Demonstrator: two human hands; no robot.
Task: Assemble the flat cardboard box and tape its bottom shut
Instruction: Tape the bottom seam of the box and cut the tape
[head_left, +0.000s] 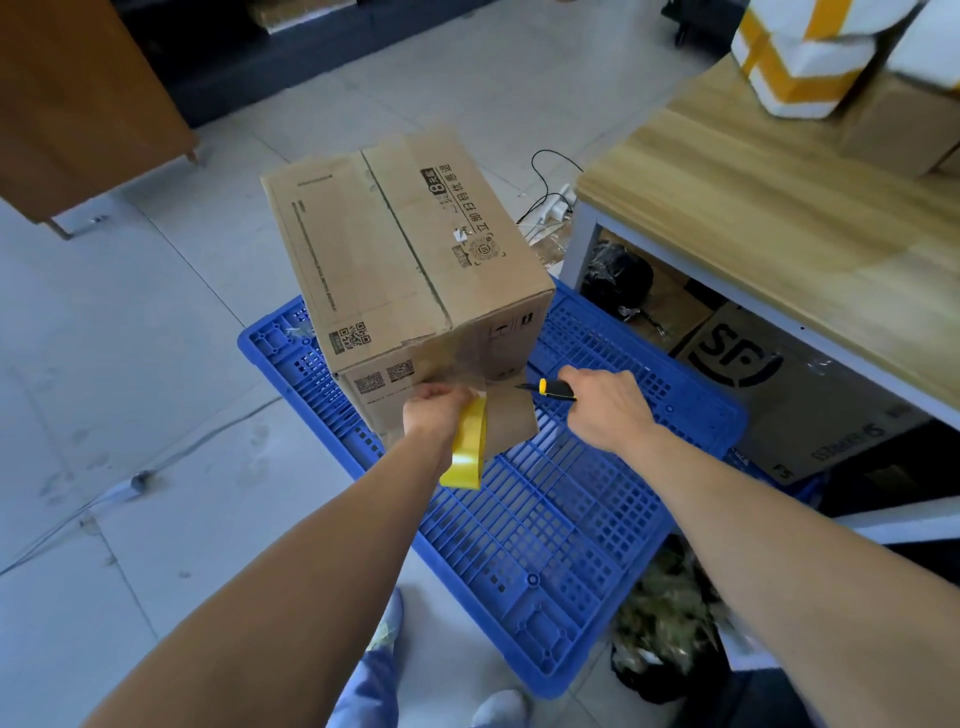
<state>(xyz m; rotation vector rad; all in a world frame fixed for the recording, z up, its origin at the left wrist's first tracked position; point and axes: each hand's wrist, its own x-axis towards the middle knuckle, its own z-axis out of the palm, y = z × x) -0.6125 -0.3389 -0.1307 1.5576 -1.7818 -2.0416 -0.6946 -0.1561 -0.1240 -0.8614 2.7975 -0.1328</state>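
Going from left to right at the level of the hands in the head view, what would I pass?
left hand → yellow tape roll → black-and-yellow tool → right hand → SF-printed carton

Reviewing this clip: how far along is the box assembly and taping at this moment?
Done: the cardboard box stands squared on the blue plastic pallet, its top flaps closed. In hand: the left hand holds the yellow tape roll, a clear tape strip stretched from the box's near side, and the right hand points a utility knife at it. Left: cutting the strip and pressing its end down.
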